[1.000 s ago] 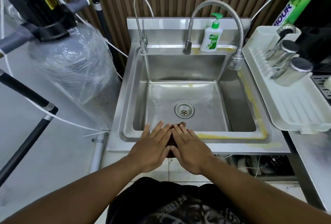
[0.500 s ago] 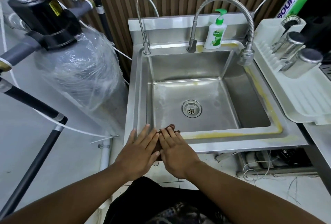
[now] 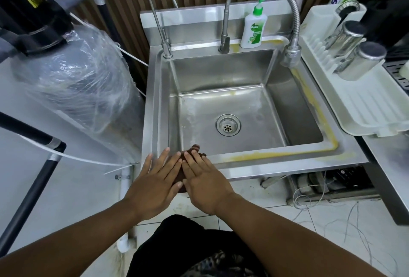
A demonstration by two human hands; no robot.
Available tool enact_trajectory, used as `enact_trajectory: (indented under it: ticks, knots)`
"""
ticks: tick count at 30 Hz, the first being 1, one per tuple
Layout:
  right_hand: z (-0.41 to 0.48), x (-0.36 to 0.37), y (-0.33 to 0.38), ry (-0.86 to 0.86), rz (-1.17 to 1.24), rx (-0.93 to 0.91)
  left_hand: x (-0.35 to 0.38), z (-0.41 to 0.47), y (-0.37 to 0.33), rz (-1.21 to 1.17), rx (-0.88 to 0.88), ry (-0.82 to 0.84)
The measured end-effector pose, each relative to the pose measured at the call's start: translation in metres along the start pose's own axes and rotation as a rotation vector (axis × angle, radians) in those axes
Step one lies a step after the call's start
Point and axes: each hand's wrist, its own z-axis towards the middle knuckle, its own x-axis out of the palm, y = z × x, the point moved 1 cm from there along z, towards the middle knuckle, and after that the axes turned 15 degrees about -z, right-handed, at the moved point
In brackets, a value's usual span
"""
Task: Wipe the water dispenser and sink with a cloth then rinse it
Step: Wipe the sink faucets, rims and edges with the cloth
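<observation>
— As you lean over the basin, where is the cloth?
— The crumpled dark brown cloth [image 3: 192, 149] lies on the front rim of the square stainless steel sink [image 3: 287, 162], near its left corner. 1 bunched end pokes past my fingertips over the basin edge.
— How are your hands on it?
— Both lie flat with straight fingers, side by side and touching. My left hand [image 3: 155, 184] and my right hand [image 3: 204, 184] press down on the cloth, which shows between them; neither curls round it.
— And the taps?
— 2 stand on the back ledge. The thin chrome gooseneck water dispenser tap [image 3: 166, 46] is at the left. The ribbed flexible steel faucet [image 3: 295, 22] arches to the right, its head hanging by the basin's right rear corner. A white soap bottle with a green pump [image 3: 253, 26] stands just beside the faucet's base.
— Anything else?
— A yellow stain [image 3: 265, 155] runs along the front and right rim, the round drain [image 3: 228, 125] sits in the basin floor, and a white plastic dish rack [image 3: 365, 104] with 2 steel cups [image 3: 360, 59] lies to the right
</observation>
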Motion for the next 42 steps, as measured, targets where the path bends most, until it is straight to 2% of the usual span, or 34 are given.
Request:
enact_trajectory:
  ticks: [11, 16, 19, 25, 31, 42]
  knots:
    - [-0.066, 0.015, -0.084, -0.125, -0.063, 0.151, 0.008, 0.073, -0.089, -0.057, 0.102, -0.029]
    - [-0.101, 0.017, -0.129, -0.154, -0.109, 0.239, 0.017, 0.113, -0.138, -0.126, 0.096, 0.045]
    - [-0.105, 0.017, -0.137, -0.161, -0.097, 0.241, 0.017, 0.119, -0.144, -0.114, 0.083, 0.054]
    - [-0.089, 0.014, -0.111, -0.184, -0.08, 0.235, 0.015, 0.099, -0.121, -0.088, 0.058, 0.036]
    - [-0.047, 0.01, -0.054, -0.171, -0.066, 0.164, 0.006, 0.051, -0.063, -0.038, 0.007, 0.015]
    - [0.019, 0.008, 0.024, -0.081, -0.042, 0.02, -0.01, -0.017, 0.011, 0.016, -0.156, 0.097]
